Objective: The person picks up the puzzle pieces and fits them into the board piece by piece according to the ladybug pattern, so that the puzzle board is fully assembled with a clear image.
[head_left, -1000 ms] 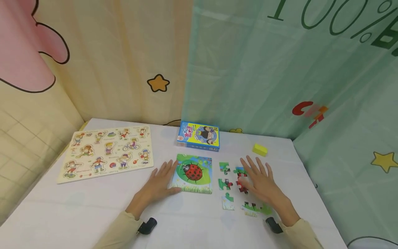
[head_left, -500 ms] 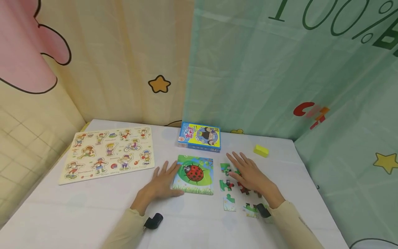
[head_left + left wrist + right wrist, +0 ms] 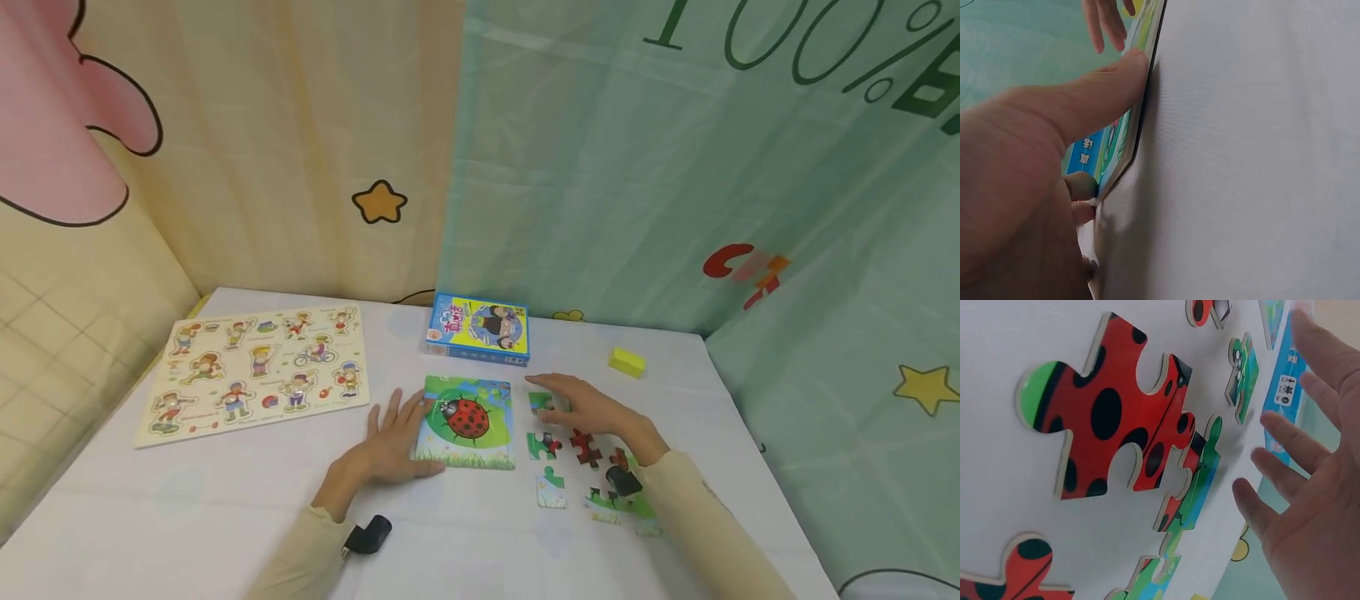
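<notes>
A square ladybug puzzle board (image 3: 468, 418) lies flat on the table in the middle of the head view. My left hand (image 3: 390, 442) rests at its left side with fingers spread. In the left wrist view its thumb touches the puzzle board (image 3: 1113, 153) near one edge, and fingertips meet the corner. To the right, several loose puzzle pieces lie apart. My right hand (image 3: 588, 407) hovers over the upper-left puzzle piece (image 3: 539, 402), fingers loosely bent, holding nothing. In the right wrist view, a red spotted puzzle piece (image 3: 1104, 415) lies below that hand.
A blue and yellow card box (image 3: 480, 328) lies behind the board. At the left is a wooden peg board (image 3: 255, 367) with sports figures. A yellow block (image 3: 627, 362) sits at the back right. Printed curtains (image 3: 585, 167) hang behind the table.
My right hand has moved left over the loose pieces, to the upper-left one, and its fingers have bent. The left hand stays at the board, its thumb slightly farther right.
</notes>
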Demonstrator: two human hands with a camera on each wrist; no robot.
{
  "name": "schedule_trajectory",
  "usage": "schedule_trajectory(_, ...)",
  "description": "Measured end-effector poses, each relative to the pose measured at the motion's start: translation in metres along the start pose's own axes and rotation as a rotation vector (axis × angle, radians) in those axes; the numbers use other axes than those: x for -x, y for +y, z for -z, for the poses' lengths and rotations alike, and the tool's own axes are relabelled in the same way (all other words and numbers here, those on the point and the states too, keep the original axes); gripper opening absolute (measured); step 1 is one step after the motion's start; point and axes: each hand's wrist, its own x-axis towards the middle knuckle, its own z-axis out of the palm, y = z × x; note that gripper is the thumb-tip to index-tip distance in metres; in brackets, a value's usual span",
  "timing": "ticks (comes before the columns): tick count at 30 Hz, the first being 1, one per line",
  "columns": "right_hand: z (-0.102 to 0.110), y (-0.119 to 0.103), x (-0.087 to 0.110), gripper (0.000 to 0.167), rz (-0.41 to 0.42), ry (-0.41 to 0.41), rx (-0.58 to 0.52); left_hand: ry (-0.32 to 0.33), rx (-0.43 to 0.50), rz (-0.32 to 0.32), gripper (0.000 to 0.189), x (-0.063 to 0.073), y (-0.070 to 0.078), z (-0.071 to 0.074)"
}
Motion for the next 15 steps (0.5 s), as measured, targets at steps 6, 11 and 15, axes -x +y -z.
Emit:
schedule_trajectory(6, 0.0009, 0.0046, -0.0049, 0.062, -0.032, -0.031, -0.094, -0.011, 0.04, -0.02, 0.094, 0.0006, -0.0051, -0.0027)
schedule_trajectory(11, -0.0003, 0.0075, -0.0047, 0.054, -0.003, -0.019, -0.085, -0.021, 0.05, -0.025, 0.094, 0.0002, -0.0082, -0.0015)
schedule_trajectory(15, -0.0017, 0.007, -0.0042, 0.052, 0.0, -0.006, -0.066, -0.018, 0.047, -0.029, 0.094, -0.0023, -0.0102, -0.0004)
